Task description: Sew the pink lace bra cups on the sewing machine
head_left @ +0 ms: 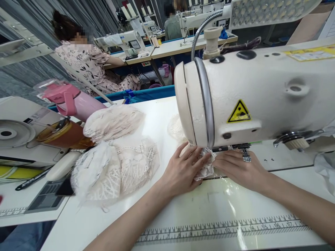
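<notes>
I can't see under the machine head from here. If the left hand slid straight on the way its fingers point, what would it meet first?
Probably the right hand. The left hand lies flat on the lace piece, fingers pointing right and a little away, towards the needle area under the sewing machine head. Depth there is unclear.

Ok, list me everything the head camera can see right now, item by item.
sewing machine: one, cream, on the table at right, over the hands
lace piece: one, cream, under the machine head, both hands on it
lace bundles: two, cream, in clear bags, left of the hands
table: one, white, with a printed ruler along the near edge
thread cone: one, cream, on top of the machine
lamp: one, LED on a gooseneck, top right
pink bottle: one, far left
amber container: one, below the bottle
co-worker: one, seated in a floral top, behind left
left hand: flat on the lace
right hand: flat beside the needle area
</notes>
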A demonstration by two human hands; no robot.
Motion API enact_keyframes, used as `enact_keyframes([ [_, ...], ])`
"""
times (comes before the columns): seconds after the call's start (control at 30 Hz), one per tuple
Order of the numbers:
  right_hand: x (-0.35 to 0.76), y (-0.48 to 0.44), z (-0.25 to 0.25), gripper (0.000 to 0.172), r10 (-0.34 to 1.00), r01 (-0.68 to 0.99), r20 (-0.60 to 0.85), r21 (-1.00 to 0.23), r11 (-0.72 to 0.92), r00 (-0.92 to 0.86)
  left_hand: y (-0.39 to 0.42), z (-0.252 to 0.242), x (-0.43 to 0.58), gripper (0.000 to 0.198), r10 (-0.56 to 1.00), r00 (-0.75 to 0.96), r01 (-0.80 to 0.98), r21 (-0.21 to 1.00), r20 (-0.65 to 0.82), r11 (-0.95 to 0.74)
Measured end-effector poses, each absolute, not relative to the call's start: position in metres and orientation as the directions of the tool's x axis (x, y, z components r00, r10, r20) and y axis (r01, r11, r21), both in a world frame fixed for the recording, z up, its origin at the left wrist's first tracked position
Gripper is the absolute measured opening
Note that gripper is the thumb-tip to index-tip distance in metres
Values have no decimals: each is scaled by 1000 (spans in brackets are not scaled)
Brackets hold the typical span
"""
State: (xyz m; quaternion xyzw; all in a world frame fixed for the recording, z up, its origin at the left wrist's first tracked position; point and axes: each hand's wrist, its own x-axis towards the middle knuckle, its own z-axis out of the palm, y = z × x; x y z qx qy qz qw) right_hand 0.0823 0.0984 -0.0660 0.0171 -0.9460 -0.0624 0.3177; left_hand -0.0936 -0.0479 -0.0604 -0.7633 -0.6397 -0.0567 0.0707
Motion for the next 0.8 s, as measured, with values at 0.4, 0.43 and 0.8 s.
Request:
enact_keyframes([
  [0.4, 81, 103, -60, 17, -32, -28, 563, 16, 999, -826, -52, -66, -91, 33, 886, 343, 939, -118, 312, -322],
  [0.43, 80, 102, -61, 17, -30, -44, 546, -12, 999, -837, -52, -67, -91, 29, 869, 364, 931, -120, 335, -344],
  [0.8, 79, 94, -84, 23, 10, -87, 521, -161, 983, -853, -48, -63, -96, 24, 895, 255, 959, 21, 367, -282],
])
